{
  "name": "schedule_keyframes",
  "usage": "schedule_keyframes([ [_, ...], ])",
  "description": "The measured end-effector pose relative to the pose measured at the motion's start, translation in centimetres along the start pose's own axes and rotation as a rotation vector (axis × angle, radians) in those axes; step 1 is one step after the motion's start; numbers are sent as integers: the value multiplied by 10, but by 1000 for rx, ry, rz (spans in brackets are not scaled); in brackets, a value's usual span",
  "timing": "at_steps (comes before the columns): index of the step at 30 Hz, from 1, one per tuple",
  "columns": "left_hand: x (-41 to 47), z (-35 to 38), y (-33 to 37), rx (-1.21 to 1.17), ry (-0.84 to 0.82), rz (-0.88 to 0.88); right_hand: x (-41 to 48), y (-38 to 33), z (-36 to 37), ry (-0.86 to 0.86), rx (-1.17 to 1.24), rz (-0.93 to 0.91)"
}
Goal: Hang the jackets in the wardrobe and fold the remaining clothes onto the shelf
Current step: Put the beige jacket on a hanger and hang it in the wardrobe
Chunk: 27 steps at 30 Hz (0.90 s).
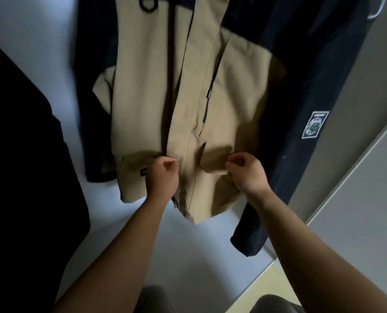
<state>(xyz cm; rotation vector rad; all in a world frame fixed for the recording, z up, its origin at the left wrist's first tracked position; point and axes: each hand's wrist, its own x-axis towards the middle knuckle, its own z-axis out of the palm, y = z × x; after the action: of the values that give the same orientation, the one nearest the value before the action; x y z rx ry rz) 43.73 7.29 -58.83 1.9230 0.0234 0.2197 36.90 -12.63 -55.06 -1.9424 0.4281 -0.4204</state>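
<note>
Now both hands are low on the hanging beige-and-navy fabric jacket, near its hem, against the pale wardrobe wall. Left hand fingers are curled round the zip edge, and right hand fingers pinch a beige fold.

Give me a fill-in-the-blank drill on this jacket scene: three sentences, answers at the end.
1. The jacket has a tan body, and the long sleeve hanging beside it is ____.
2. Of the person's hands, ____ grip the tan front low down: the left hand and the right hand.
3. The badge is sewn on that sleeve, on the person's ____ side.

Missing words: navy; both; right
</note>
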Motion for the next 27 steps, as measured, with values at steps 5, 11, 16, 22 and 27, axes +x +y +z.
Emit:
schedule_keyframes([
  [5,33,-34,95,-63,128,235,24,-89,-38,173,-23,-258],
  [11,67,-89,201,-14,336,479,29,-177,-99,444,-92,-482],
  [16,90,-131,260,74,500,592,32,-218,-136,759,-236,-488],
  [22,109,-151,286,219,554,584,46,-238,-147,894,-319,-366],
  [27,121,-154,298,276,481,549,59,-222,-145,827,-340,-216],
])
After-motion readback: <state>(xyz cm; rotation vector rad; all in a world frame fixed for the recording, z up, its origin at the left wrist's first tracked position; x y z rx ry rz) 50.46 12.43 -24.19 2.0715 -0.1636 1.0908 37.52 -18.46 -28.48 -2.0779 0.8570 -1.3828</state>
